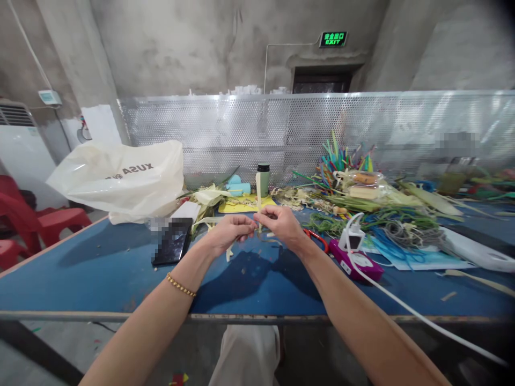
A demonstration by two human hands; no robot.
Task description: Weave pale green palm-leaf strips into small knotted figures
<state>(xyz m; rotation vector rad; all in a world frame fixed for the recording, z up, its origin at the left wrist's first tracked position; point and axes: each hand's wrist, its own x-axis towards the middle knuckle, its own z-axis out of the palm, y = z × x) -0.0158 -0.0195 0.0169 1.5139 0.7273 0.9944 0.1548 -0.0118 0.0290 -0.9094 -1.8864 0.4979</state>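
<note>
Both my hands meet above the middle of the blue table (132,284), their fingertips almost touching. My right hand (279,222) is closed, pinching a pale, flat strip of dried leaf (258,190) that stands upright between the hands. Its lower end shows just beneath my fingers. My left hand (229,233) is closed at the same spot; a pale strip end (229,253) hangs below it, and another strip runs out to its left. Whether these are one strip or several I cannot tell. Red-handled scissors (319,238) lie partly hidden behind my right wrist.
Left of my hands are a dark phone (177,244) and a large white plastic bag (120,177). Behind stands a green bottle (263,182) on a yellow sheet (233,205). To the right are a purple power strip (356,261) with a white cable, green cords (328,222) and colourful stems (341,163).
</note>
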